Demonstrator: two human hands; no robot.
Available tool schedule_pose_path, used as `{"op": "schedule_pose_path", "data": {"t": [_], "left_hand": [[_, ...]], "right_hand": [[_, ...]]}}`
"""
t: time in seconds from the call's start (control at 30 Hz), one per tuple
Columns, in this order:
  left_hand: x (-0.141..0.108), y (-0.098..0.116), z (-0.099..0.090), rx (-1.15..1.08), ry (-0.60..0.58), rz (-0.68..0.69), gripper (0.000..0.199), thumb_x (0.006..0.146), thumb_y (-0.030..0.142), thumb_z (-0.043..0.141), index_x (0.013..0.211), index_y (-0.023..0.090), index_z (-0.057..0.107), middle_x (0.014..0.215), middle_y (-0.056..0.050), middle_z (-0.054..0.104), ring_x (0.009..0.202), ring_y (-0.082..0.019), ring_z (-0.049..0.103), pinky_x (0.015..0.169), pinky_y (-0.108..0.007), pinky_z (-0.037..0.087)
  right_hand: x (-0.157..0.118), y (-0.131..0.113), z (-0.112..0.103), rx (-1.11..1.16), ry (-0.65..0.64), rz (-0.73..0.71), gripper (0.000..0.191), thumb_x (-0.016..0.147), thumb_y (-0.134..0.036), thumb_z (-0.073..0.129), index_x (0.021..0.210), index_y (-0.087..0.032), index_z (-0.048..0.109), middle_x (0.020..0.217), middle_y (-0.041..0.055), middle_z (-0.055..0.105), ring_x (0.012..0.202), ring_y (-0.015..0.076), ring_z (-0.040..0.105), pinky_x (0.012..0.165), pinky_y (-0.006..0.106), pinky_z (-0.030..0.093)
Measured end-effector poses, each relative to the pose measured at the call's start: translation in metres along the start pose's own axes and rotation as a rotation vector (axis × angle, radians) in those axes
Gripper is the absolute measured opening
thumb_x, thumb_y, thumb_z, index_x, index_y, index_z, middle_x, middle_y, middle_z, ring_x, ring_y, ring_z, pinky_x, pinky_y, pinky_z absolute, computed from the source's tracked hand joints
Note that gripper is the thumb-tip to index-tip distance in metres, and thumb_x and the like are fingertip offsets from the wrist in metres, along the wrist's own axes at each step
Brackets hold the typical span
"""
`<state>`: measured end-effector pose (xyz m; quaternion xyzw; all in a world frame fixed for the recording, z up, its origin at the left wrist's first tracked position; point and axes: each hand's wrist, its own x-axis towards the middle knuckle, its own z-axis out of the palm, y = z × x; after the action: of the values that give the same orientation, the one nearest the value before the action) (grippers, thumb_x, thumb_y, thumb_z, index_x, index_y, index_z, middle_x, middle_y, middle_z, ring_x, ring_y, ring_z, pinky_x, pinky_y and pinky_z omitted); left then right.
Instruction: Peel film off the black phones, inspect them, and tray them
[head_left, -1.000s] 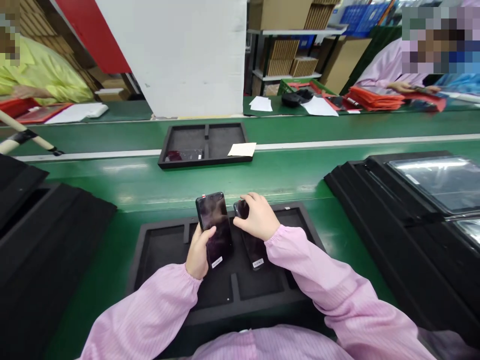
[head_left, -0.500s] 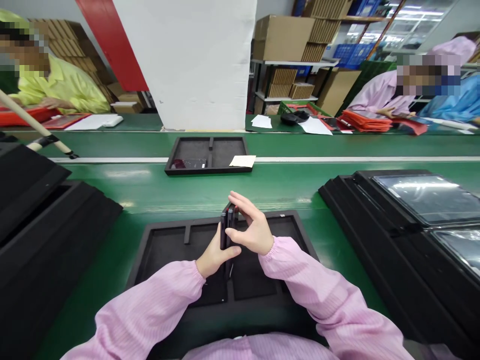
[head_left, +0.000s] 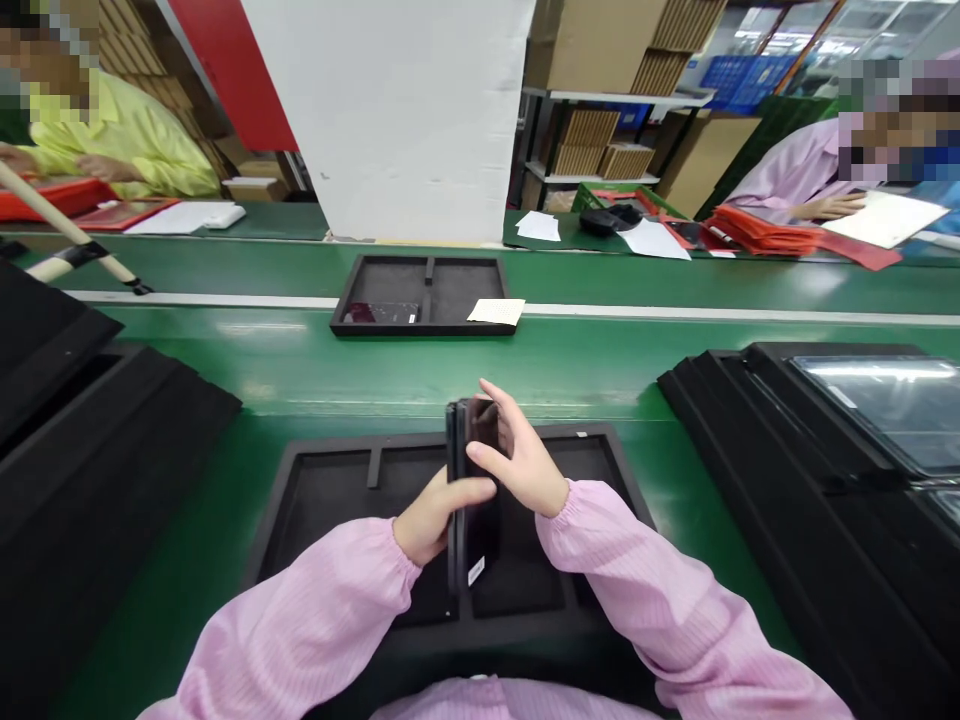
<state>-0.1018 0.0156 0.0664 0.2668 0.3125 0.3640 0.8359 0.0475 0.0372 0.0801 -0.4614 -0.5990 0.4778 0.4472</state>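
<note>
Several dark flat panels [head_left: 481, 525], stacked face to face and standing on edge, are held between my hands above a black foam tray [head_left: 322, 500]. My left hand [head_left: 442, 508] wraps round their left side, with the thumb across the near face. My right hand [head_left: 517, 455] grips them at the upper right, thumb on the face and fingers behind. A small white label shows at the lower end of the nearest panel. The tray below has raised dividers, and its middle is partly hidden by the panels and hands.
Farther off on the green surface [head_left: 585, 370], a smaller black tray [head_left: 424, 329] holds a dark panel [head_left: 381, 313] and a paper slip [head_left: 496, 311]. Stacked black trays stand left [head_left: 112, 470] and right [head_left: 757, 450]. Two people sit across.
The panels have turned so that a dark face and its white label now show. My right hand has shifted slightly right. The person at the right now holds a white sheet.
</note>
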Motion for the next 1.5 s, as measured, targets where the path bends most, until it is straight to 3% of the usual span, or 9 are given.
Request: {"op": "schedule_pose_path", "data": {"t": [0.07, 0.13, 0.23, 0.43, 0.6, 0.77, 1.03, 1.33, 1.5], "left_hand": [[0.001, -0.002, -0.001, 0.175, 0.034, 0.084, 0.069, 0.058, 0.015, 0.088, 0.122, 0.020, 0.064, 0.124, -0.009, 0.070, 0.131, -0.036, 0.054, 0.115, -0.047, 0.037], [0.004, -0.004, -0.002, 0.311, 0.026, 0.140, 0.090, 0.056, 0.015, 0.089, 0.138, 0.023, 0.053, 0.146, -0.011, 0.056, 0.143, -0.037, 0.042, 0.121, -0.050, 0.028], [0.007, -0.006, -0.005, 0.306, -0.067, 0.133, 0.095, 0.060, 0.023, 0.089, 0.145, 0.024, 0.046, 0.156, -0.013, 0.043, 0.148, -0.037, 0.033, 0.124, -0.051, 0.023], [0.015, -0.003, -0.003, 0.134, 0.001, 0.058, 0.069, 0.061, 0.023, 0.087, 0.125, 0.020, 0.062, 0.142, -0.012, 0.058, 0.142, -0.036, 0.042, 0.119, -0.048, 0.031], [0.019, -0.013, -0.013, 0.155, -0.013, -0.137, 0.042, 0.060, 0.028, 0.089, 0.097, 0.017, 0.071, 0.108, -0.010, 0.070, 0.124, -0.036, 0.056, 0.111, -0.050, 0.037], [0.013, -0.028, -0.023, 0.227, -0.084, -0.251, 0.043, 0.060, 0.023, 0.091, 0.099, 0.019, 0.072, 0.109, -0.010, 0.070, 0.117, -0.032, 0.060, 0.111, -0.052, 0.037], [0.013, -0.006, -0.020, 0.464, 0.044, -0.263, 0.044, 0.061, 0.032, 0.089, 0.097, 0.018, 0.070, 0.101, -0.009, 0.071, 0.097, -0.030, 0.066, 0.094, -0.048, 0.046], [0.007, -0.007, -0.029, 0.433, -0.049, -0.236, 0.046, 0.060, 0.020, 0.090, 0.102, 0.017, 0.071, 0.106, -0.011, 0.069, 0.108, -0.031, 0.063, 0.100, -0.045, 0.045], [0.010, -0.003, -0.029, 0.286, -0.083, -0.324, 0.056, 0.061, 0.055, 0.088, 0.101, 0.019, 0.070, 0.106, -0.010, 0.068, 0.106, -0.031, 0.062, 0.094, -0.046, 0.048]], "right_hand": [[-0.001, 0.000, -0.001, 0.039, -0.054, 0.059, 0.090, 0.074, -0.040, 0.078, 0.151, -0.026, 0.034, 0.147, 0.0167, 0.047, 0.117, 0.0261, 0.065, 0.100, 0.046, 0.055], [0.000, -0.001, -0.004, 0.046, -0.083, 0.063, 0.072, 0.072, -0.035, 0.079, 0.137, -0.028, 0.049, 0.135, 0.0116, 0.055, 0.107, 0.0230, 0.068, 0.091, 0.040, 0.059], [0.004, 0.000, -0.011, 0.050, -0.085, -0.006, 0.042, 0.072, -0.028, 0.076, 0.110, -0.025, 0.060, 0.108, 0.0043, 0.063, 0.094, 0.0189, 0.069, 0.084, 0.034, 0.061], [0.013, 0.009, -0.014, -0.007, -0.070, 0.026, 0.044, 0.075, -0.034, 0.075, 0.116, -0.027, 0.061, 0.101, 0.0025, 0.066, 0.091, 0.0206, 0.069, 0.080, 0.036, 0.061], [0.017, 0.015, -0.017, -0.131, -0.109, 0.048, 0.037, 0.077, -0.034, 0.072, 0.112, -0.024, 0.066, 0.102, 0.0032, 0.068, 0.083, 0.0174, 0.067, 0.075, 0.034, 0.059], [0.019, 0.010, -0.020, -0.235, -0.332, 0.047, 0.021, 0.082, -0.038, 0.070, 0.083, -0.017, 0.074, 0.089, 0.0031, 0.075, 0.086, 0.0182, 0.069, 0.085, 0.034, 0.054], [0.015, 0.012, -0.014, -0.269, -0.196, -0.039, 0.030, 0.090, -0.042, 0.063, 0.107, -0.019, 0.071, 0.110, 0.0040, 0.073, 0.103, 0.0209, 0.066, 0.089, 0.035, 0.053], [0.015, 0.012, -0.013, -0.222, -0.350, -0.011, 0.023, 0.094, -0.037, 0.056, 0.098, -0.017, 0.068, 0.100, 0.0038, 0.070, 0.097, 0.0200, 0.064, 0.092, 0.037, 0.050], [0.014, 0.013, -0.009, -0.102, -0.325, 0.005, 0.017, 0.089, -0.029, 0.060, 0.096, -0.018, 0.071, 0.103, 0.0025, 0.073, 0.102, 0.0195, 0.065, 0.097, 0.035, 0.048]]}}
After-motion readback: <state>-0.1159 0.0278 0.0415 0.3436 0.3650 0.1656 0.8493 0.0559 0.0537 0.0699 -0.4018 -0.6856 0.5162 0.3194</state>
